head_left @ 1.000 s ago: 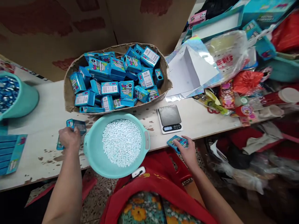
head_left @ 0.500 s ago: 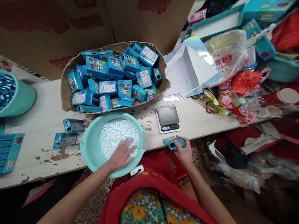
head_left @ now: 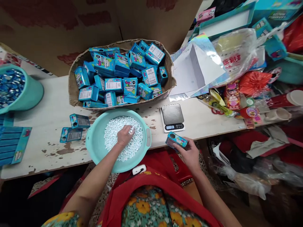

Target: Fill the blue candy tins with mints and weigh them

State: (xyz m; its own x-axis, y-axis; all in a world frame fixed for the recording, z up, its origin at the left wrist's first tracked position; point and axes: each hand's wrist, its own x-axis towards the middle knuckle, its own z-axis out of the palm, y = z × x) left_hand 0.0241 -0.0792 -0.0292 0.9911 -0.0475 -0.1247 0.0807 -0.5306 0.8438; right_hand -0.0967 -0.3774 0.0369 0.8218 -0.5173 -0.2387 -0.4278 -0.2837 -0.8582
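Note:
My left hand (head_left: 125,135) is down in the teal basin (head_left: 94,148), its fingers curled around some small white candies (head_left: 113,132). More of these candies cover the basin's bottom. In my right hand (head_left: 190,154) is a small blue candy box (head_left: 176,139), gripped between thumb and fingers, with a dark round hole in its upward-facing end. The box is near the table's front edge, just below a digital kitchen scale (head_left: 172,115) with a bare metal plate.
Behind the basin, a cardboard tray (head_left: 73,101) is heaped with blue boxes. Two boxes (head_left: 79,121) lie left of the basin. At far left stands a teal bucket (head_left: 33,94) of blue wrapped pieces. White folded sheets (head_left: 184,69), plastic bags (head_left: 236,50) and clutter fill the right side.
My left hand has gone from spread flat on the candies to curled around some. My right hand has tipped the box so its holed end faces up.

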